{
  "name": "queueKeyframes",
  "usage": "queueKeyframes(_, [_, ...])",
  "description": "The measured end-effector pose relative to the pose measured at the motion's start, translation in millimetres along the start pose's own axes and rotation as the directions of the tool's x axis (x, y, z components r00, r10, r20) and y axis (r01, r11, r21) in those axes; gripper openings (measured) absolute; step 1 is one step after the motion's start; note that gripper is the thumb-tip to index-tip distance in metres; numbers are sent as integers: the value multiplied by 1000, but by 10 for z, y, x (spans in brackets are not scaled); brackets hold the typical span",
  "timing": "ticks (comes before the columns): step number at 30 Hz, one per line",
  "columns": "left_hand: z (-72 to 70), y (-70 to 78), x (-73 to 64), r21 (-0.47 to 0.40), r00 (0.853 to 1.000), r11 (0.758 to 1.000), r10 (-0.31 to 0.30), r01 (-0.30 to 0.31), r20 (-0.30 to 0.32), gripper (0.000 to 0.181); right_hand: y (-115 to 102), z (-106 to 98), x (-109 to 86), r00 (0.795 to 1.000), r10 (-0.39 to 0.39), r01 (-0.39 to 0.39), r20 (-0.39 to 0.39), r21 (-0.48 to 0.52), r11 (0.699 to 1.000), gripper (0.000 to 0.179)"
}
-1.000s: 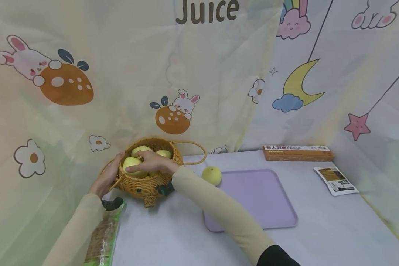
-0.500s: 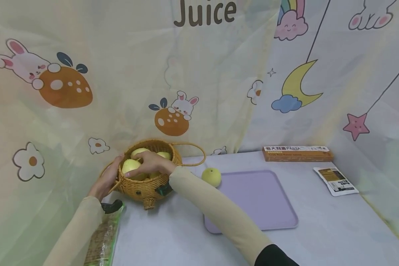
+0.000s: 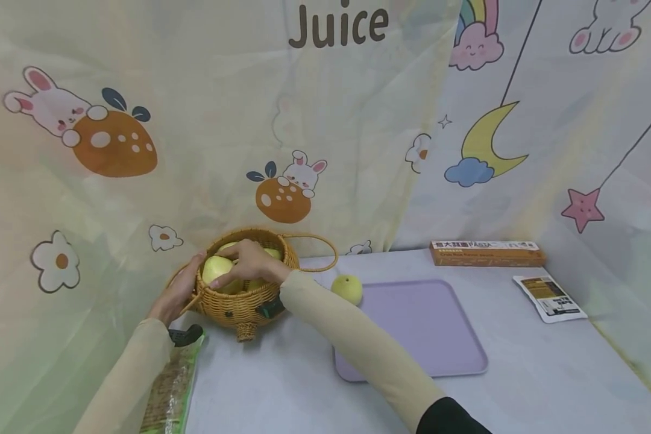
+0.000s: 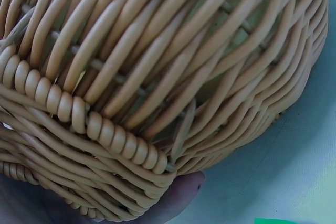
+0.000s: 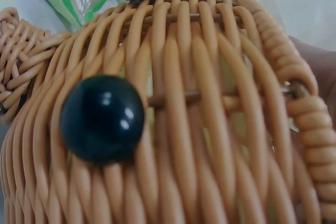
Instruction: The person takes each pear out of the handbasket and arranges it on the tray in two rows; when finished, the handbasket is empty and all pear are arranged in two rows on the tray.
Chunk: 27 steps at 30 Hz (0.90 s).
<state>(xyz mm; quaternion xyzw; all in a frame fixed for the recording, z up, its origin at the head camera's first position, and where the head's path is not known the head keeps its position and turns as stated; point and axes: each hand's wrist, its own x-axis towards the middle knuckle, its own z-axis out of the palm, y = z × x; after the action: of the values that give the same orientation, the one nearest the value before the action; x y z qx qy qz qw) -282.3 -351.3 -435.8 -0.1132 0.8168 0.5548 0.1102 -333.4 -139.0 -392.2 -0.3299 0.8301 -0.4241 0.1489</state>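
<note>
A wicker basket (image 3: 239,310), with a snout and dark bead eyes, stands at the table's back left and holds several round yellow-green fruits (image 3: 216,269), apple- or pear-like. At its left side my left hand (image 3: 176,292) grips the basket; in the left wrist view, a fingertip (image 4: 184,192) shows below the weave. Inside the rim, my right hand (image 3: 252,263) curls over the fruit, thumb in front and fingers partly hidden. The right wrist view is filled by the basket wall (image 5: 178,108). Another yellow-green fruit (image 3: 347,290) lies at the tray's back left corner.
A flat lilac tray (image 3: 428,328) lies under and beyond my right forearm. Farther right are a brown pasta box (image 3: 488,254) and a white-and-brown pouch (image 3: 550,298). By my left forearm lies a green-edged clear packet (image 3: 170,386). A printed cloth rises behind the table.
My right hand has risen slightly inside the basket, its knuckles now higher over the fruit. My left hand keeps its place on the basket. The head view has shifted a little.
</note>
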Motion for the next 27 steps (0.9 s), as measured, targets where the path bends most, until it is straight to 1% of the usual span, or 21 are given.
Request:
queueKeyframes(6, [-2,-25,12,9,999,999,32,-32,6,96,-10,-114,-73,998,-49,53,-43,116,992,69])
queueKeyframes(9, [-2,-22,20,16,999,999,50,-49,-3,94,-31,-200,-104,995,-80,86,-51,137,987,69])
queueKeyframes(11, [3,-9,24,12,998,998,58,-58,-3,91,-48,-268,-127,994,-95,101,-49,132,986,68])
queueKeyframes(16, [14,19,45,16,998,998,58,-58,6,89,-81,-470,-217,995,-85,90,-44,139,986,67])
queueKeyframes(19, [18,17,52,2,999,999,40,-40,20,91,-87,-594,-274,994,-94,100,-49,145,984,67])
queueKeyframes(23, [13,-2,41,-48,999,999,-8,10,31,102,-78,-766,-356,990,-124,132,-70,130,983,70])
queueKeyframes(25, [11,-8,35,-65,999,997,-29,31,29,106,-71,-858,-408,989,-120,130,-85,125,984,71])
queueKeyframes(27, [11,-9,31,-66,999,997,-37,38,26,106,-60,-956,-471,989,-109,120,-103,114,986,72])
